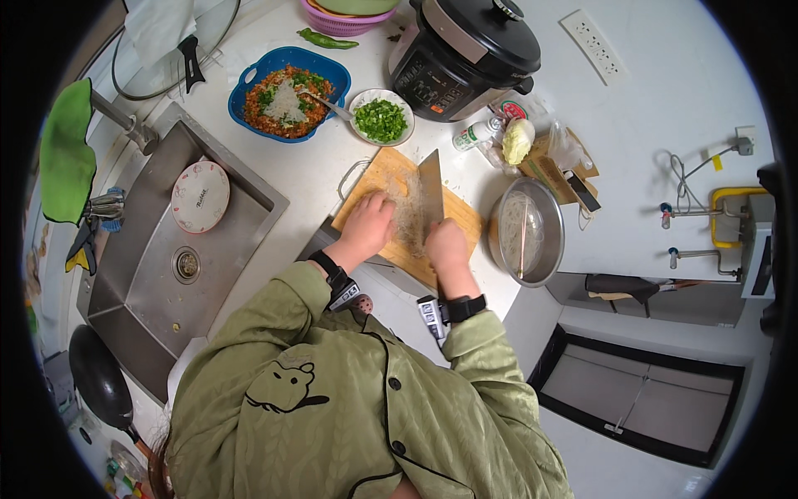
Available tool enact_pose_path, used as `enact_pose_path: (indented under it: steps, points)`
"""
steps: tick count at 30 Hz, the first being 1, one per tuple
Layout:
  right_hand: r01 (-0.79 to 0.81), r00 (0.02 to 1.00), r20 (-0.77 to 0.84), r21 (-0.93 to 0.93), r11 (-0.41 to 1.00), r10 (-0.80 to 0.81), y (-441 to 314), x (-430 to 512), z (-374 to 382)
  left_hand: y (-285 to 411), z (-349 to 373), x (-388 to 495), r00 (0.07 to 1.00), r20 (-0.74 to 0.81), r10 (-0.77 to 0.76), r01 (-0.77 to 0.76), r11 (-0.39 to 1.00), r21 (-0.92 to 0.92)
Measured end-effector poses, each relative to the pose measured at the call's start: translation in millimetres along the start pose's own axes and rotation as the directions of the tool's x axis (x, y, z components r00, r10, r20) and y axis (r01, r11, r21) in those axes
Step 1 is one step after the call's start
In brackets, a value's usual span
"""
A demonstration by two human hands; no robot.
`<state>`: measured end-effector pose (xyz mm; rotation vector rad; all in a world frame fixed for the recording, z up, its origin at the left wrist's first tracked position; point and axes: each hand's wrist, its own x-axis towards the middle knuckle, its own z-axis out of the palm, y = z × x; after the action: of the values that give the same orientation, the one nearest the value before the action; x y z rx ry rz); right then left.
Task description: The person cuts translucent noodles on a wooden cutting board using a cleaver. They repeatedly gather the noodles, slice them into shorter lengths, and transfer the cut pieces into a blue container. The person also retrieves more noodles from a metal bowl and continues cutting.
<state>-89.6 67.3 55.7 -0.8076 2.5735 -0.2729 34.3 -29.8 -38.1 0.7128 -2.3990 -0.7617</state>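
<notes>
My right hand (447,245) grips the handle of a cleaver (431,190), whose broad blade stands on the wooden cutting board (458,218). My left hand (369,223) rests at the board's left part, beside chopped translucent noodles (408,215); its fingertips are bent, and whether they hold anything is hidden. Above the board is a small bowl of chopped green onions (380,120). To its left, a blue plastic basin (237,112) holds an orange-brown mixture with greens, pale noodles and a spoon (330,106). A steel bowl (558,240) at right holds soaked noodles and chopsticks (522,240).
A steel sink (218,280) with a plate (201,196) lies at left. An electric pressure cooker (461,56) stands behind the board. Nearby are a green pepper (327,40), a white bottle (474,135), a small cabbage (518,141) and a cardboard box (552,168).
</notes>
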Motion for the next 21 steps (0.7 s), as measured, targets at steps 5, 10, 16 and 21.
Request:
enact_pose_path:
  steps: [5,10,16,21]
  points:
    - [-0.025,0.999,-0.022,-0.013,1.000,0.025,-2,9,7,-6,-1,-1,1.000,-0.018,0.007,-0.008,0.999,-0.040]
    - [0.089,0.987,-0.132,-0.007,0.996,-0.089,-1,13,27,-9,-2,4,0.999,-0.011,0.036,-0.037,0.998,-0.058]
    - [0.045,0.995,-0.096,0.090,0.995,-0.037,15,14,28,-20,-5,27,0.999,0.016,0.047,-0.046,0.998,-0.047]
    - [0.039,0.992,-0.126,0.108,0.993,-0.025,36,12,-7,-27,7,63,0.996,-0.059,0.070,-0.068,0.997,0.038]
